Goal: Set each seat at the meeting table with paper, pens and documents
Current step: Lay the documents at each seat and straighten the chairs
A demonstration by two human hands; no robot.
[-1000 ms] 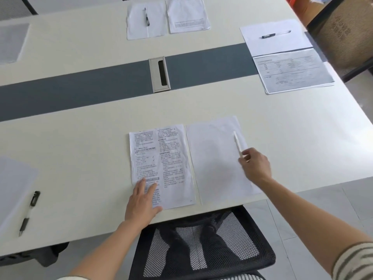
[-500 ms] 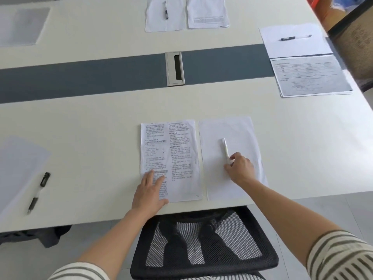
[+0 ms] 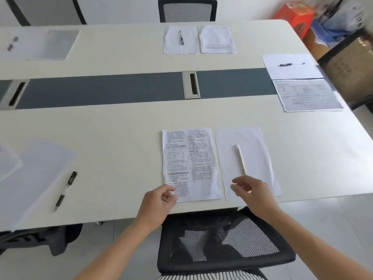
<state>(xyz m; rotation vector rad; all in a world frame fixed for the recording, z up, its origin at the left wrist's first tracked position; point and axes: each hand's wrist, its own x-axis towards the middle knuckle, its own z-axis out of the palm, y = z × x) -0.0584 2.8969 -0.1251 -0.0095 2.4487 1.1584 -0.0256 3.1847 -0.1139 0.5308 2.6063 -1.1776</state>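
On the cream meeting table (image 3: pixel 121 128), in front of me, a printed document (image 3: pixel 189 162) lies beside a blank white sheet (image 3: pixel 246 158). A white pen (image 3: pixel 240 159) lies lengthwise on the blank sheet. My left hand (image 3: pixel 156 203) hovers at the document's near left corner, fingers loosely curled, holding nothing. My right hand (image 3: pixel 254 194) hangs just below the pen's near end, fingers relaxed and empty.
Other seats hold sets: paper with a black pen (image 3: pixel 65 189) at left, paper, pen (image 3: pixel 181 38) and document at the far side, paper with a pen (image 3: pixel 291 64) and a form (image 3: pixel 306 94) at right. A black mesh chair (image 3: pixel 222 245) stands below me.
My right hand let go of the white pen, now lying on the blank sheet, and drew back. My left hand lifted off the document. The view tilted up.
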